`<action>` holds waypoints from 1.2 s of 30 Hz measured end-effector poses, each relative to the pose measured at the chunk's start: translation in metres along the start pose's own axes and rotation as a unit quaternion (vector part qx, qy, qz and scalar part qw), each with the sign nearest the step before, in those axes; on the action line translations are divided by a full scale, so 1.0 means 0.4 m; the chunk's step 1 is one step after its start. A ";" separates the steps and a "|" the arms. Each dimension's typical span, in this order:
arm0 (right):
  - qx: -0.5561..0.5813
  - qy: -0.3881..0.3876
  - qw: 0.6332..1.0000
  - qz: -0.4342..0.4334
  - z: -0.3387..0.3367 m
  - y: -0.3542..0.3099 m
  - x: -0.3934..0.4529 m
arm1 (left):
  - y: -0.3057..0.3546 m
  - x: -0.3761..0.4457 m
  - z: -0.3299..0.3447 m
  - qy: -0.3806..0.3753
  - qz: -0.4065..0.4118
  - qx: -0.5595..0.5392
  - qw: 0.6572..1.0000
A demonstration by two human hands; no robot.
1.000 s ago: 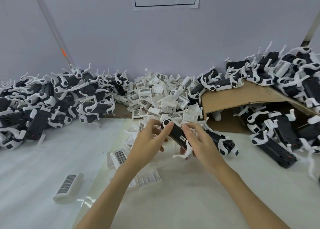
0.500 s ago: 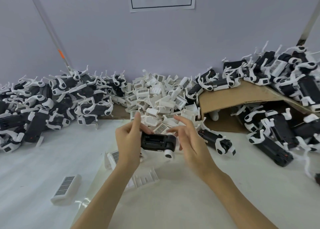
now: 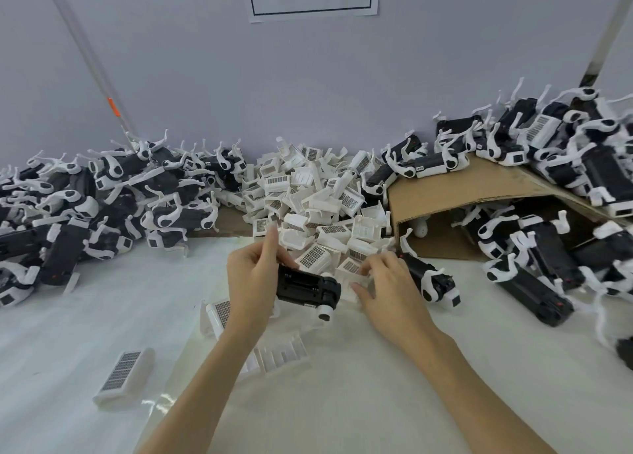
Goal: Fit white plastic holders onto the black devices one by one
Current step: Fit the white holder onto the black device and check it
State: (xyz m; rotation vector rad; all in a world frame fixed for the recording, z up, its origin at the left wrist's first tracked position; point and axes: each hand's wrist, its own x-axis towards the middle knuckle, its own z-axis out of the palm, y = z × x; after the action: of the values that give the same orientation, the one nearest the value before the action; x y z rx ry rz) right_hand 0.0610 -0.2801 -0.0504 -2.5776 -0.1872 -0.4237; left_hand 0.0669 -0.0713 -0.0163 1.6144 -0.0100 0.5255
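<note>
My left hand [image 3: 251, 278] grips a black device [image 3: 306, 287] by its left end and holds it level above the white table, open recess facing me. My right hand [image 3: 390, 289] reaches into the near edge of the pile of white plastic holders [image 3: 318, 206], and its fingers pinch one white holder [image 3: 354, 282] just right of the device. The holder and the device are apart.
Finished black devices with white holders are heaped at the left [image 3: 102, 200]. Unfitted ones lie on and under a cardboard box [image 3: 479, 193] at the right. Another black device [image 3: 428, 278] lies beyond my right hand. Loose holders [image 3: 125, 374] [image 3: 281, 354] lie on the table near me.
The device passed from both hands to my left hand alone and was turned level. My right hand let go, moved right to the pile and took hold of a white holder.
</note>
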 end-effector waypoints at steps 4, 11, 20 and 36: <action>0.077 0.022 0.997 0.019 -0.006 0.010 0.006 | -0.008 -0.009 0.015 -0.029 0.015 0.026 0.999; 0.330 0.117 0.936 0.021 -0.042 -0.010 0.014 | -0.006 -0.014 0.013 -0.089 -0.026 0.007 0.996; 0.314 0.039 0.940 -0.129 -0.060 -0.073 -0.016 | -0.022 -0.010 0.021 -0.127 -0.053 0.092 0.986; 0.538 0.117 0.824 0.131 -0.063 -0.040 0.015 | -0.020 -0.003 0.025 -0.149 -0.070 0.114 0.980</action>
State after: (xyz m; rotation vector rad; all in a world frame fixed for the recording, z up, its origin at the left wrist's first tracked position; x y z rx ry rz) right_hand 0.0565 -0.2792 -0.0202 -1.3866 0.0298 -0.3685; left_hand 0.0715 -0.0801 -0.0246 1.8914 -0.0608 0.1762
